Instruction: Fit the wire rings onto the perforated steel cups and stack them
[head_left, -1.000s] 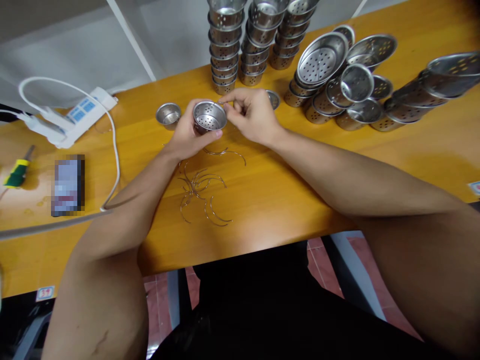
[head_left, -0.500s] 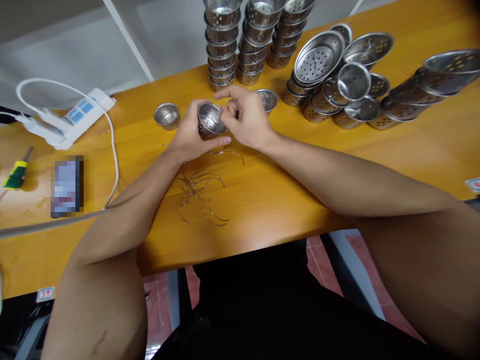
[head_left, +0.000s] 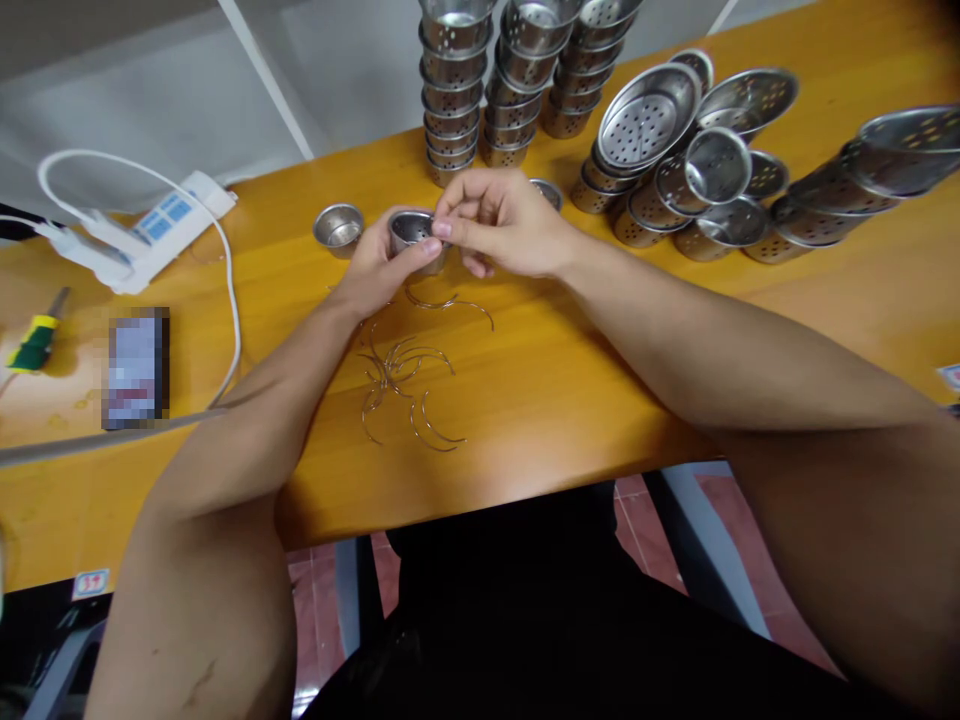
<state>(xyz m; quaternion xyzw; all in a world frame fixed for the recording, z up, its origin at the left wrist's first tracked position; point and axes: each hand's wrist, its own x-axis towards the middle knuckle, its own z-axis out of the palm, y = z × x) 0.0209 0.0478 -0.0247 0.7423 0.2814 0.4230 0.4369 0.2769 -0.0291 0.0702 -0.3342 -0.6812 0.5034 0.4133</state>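
My left hand [head_left: 379,272] grips a small perforated steel cup [head_left: 409,230] just above the orange wooden table [head_left: 555,380]. My right hand [head_left: 504,222] pinches the cup's right rim with thumb and fingers and hides most of the cup. Whether a wire handle is between those fingers I cannot tell. A loose pile of curved wire handles [head_left: 405,375] lies on the table just in front of both hands. One more steel cup [head_left: 338,226] stands to the left of my left hand.
Three tall stacks of perforated cups [head_left: 501,80] stand at the back. Heaped cups and lids [head_left: 690,160] lie at the right. A white power strip with cable [head_left: 157,225], a green-handled screwdriver [head_left: 34,345] and a phone [head_left: 135,368] lie at the left.
The cup has been turned from tilted toward me to more upright. My right hand has closed over its right rim, covering more of it.
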